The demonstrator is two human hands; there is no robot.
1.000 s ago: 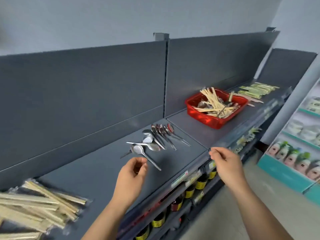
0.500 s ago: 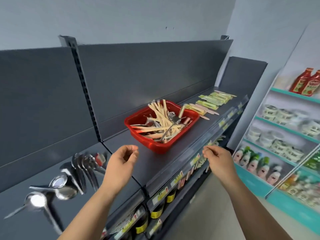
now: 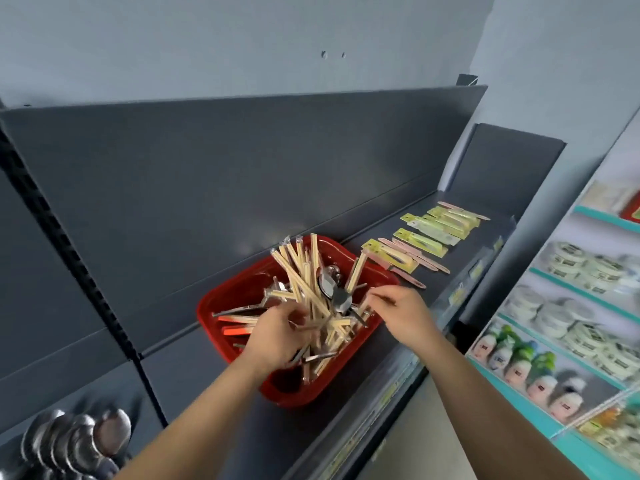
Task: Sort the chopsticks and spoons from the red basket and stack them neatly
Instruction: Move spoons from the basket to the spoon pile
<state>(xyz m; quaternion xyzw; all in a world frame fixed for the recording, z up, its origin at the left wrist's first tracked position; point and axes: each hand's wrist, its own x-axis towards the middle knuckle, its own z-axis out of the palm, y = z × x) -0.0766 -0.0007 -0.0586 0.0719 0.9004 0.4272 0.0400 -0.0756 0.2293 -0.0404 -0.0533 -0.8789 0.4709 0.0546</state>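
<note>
Red basket [image 3: 322,393] sits on the shelf [image 3: 187,368], both hands deep in the tangle: the left hand [image 3: 277,336] curls round a clutch of chopsticks [image 3: 301,268], the right hand [image 3: 398,313] pinches a thin stem [image 3: 384,299] I can't identify. Better to lift one kind at a time, straight up, so nothing spills over the rim. Half a second ago both hovered empty, short of the basket; sorted spoons [image 3: 76,441] lie near left.
</note>
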